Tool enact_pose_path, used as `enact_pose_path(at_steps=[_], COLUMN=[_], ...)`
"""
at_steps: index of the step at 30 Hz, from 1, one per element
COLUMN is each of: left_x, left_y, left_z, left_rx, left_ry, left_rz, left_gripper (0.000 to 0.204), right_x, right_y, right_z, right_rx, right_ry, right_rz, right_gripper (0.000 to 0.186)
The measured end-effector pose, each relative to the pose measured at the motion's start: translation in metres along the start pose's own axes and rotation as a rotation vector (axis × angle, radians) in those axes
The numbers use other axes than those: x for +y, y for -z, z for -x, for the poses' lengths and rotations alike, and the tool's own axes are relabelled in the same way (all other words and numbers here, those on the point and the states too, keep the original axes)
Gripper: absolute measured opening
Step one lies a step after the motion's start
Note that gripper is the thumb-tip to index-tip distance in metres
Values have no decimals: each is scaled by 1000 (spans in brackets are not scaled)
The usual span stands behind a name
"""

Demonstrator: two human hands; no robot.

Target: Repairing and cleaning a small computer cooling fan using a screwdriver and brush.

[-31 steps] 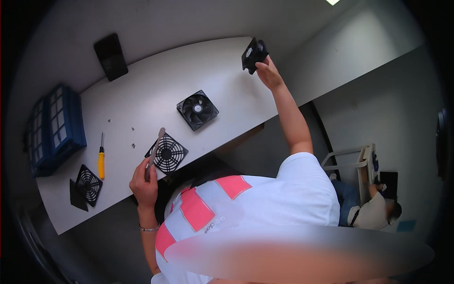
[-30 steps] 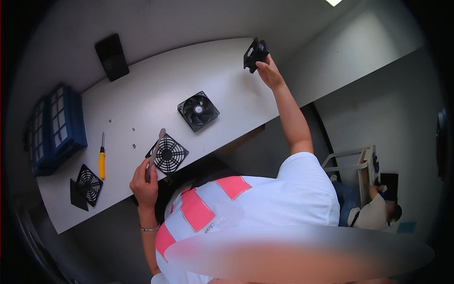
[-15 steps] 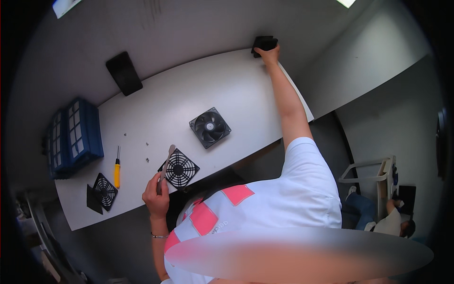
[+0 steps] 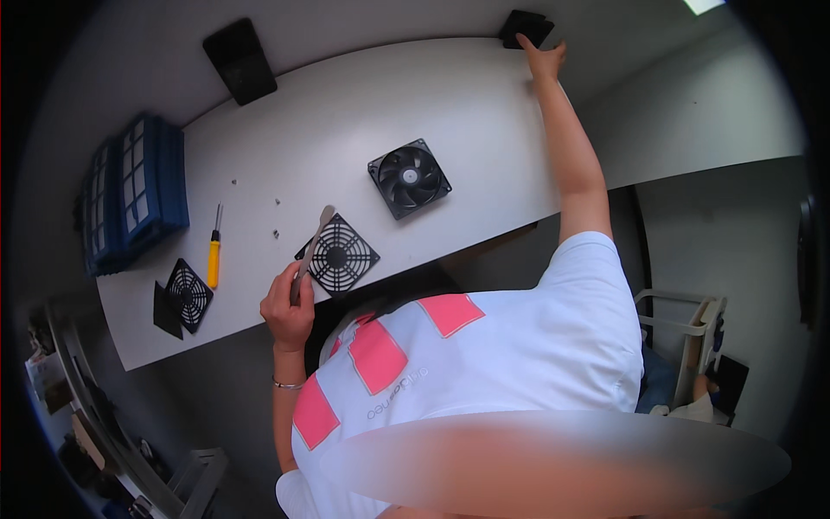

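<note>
My left hand (image 4: 288, 305) is closed round the handle of a slim grey-brown brush-like tool (image 4: 319, 235). Its flattened tip points away from me, over the left part of a black square fan grille (image 4: 337, 257) near the table's front edge. Far to the right, my outstretched right hand (image 4: 545, 62) is open beside a dark square object (image 4: 524, 31) at the table's back corner. Thumb and fingers are spread, and the thumb overlaps the object's edge; whether it touches cannot be made out. Beyond the grille sits a black cooling fan (image 4: 410, 178).
A screwdriver with a yellow handle (image 4: 213, 265) lies left of several small screws (image 4: 277, 233). Another grille (image 4: 188, 295) with a dark flat piece (image 4: 167, 310) is at the left edge. Blue bins (image 4: 154, 186) stand behind; a black tray-like object (image 4: 240, 62) is at the back.
My right hand's fingers have opened from round the dark square object. My left hand still holds the brush-like tool. The whole view has shifted, so the table appears higher in it.
</note>
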State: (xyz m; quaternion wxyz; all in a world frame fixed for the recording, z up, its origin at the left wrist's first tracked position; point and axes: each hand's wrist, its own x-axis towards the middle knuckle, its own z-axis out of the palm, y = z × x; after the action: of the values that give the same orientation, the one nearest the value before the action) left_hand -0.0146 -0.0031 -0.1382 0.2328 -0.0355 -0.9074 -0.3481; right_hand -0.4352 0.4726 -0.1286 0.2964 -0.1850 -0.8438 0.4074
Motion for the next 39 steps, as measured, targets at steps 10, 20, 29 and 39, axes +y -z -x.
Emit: enact_pose_path(at_steps=[10, 20, 29, 39], left_x=[0, -1, -5, -3], left_y=[2, 0, 1, 1], left_z=[1, 0, 1, 2], left_rx=[-16, 45, 22, 38], left_ry=[49, -14, -9, -12], left_rz=[65, 159, 172, 192], left_gripper=[19, 20, 20, 20], right_x=[-107, -112, -141, -127], right_y=[88, 81, 113, 106], right_z=[225, 264, 275, 277], right_rx=[-1133, -1055, -1233, -1329], right_ry=[1043, 750, -835, -619], right_rz=[175, -60, -1695, -1370], right_gripper=[119, 94, 86, 86])
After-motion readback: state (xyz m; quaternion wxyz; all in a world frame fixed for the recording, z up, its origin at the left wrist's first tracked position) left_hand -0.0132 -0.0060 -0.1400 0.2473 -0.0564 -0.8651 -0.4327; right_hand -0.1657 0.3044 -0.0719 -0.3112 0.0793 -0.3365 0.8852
